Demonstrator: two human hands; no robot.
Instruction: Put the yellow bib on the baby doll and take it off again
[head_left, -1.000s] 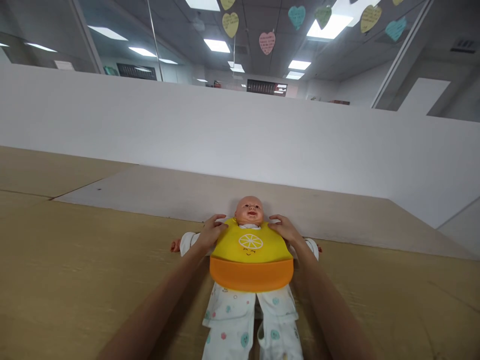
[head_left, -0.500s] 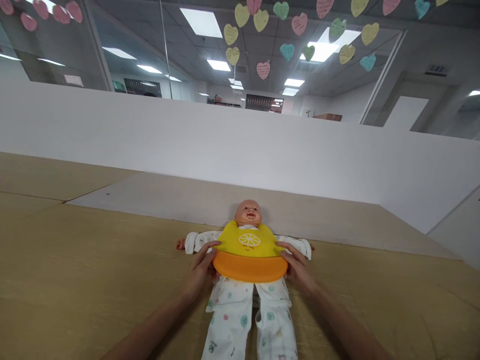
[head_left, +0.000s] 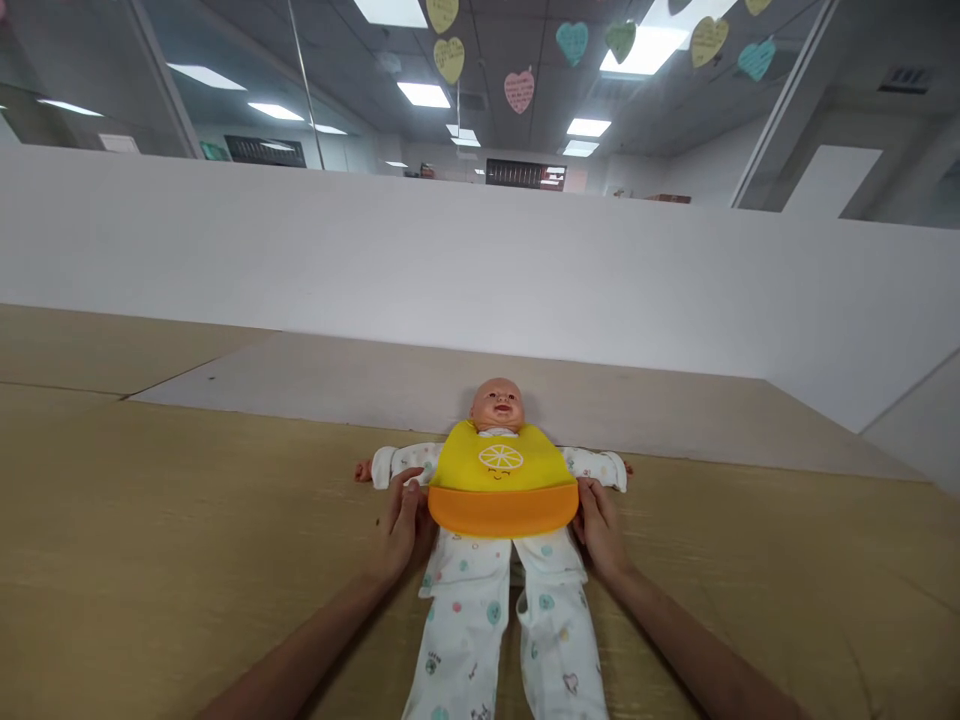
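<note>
Left hand (head_left: pixel 406 525) low against the left end of the orange catch pocket (head_left: pixel 502 511) of a yellow silicone bib (head_left: pixel 495 465), fingers half curled and pointing away from the wrist. Right hand (head_left: pixel 598 525) in the same pose at the pocket's right end, fingers curled against the edge. Firm grip or plain touch: impossible to tell for either hand.

Between the hands, a baby doll (head_left: pixel 497 408) lying flat on its back, head just beyond the bib's neckline and arms spread wide past both hands. Bib flat on the doll's chest, with a lemon slice and small smiling face printed on the yellow. White dotted sleepsuit (head_left: pixel 469 620) on the doll, sleeves reaching out just beyond the hands, legs running from between the hands toward the near edge of the view, between the forearms.

Beneath hands and doll, a tan board surface (head_left: pixel 187 520). Beyond the hands, a paler board (head_left: pixel 300 385), then a white partition wall (head_left: pixel 450 270). Higher still, paper hearts (head_left: pixel 519 90) hanging under ceiling lights (head_left: pixel 424 95).
</note>
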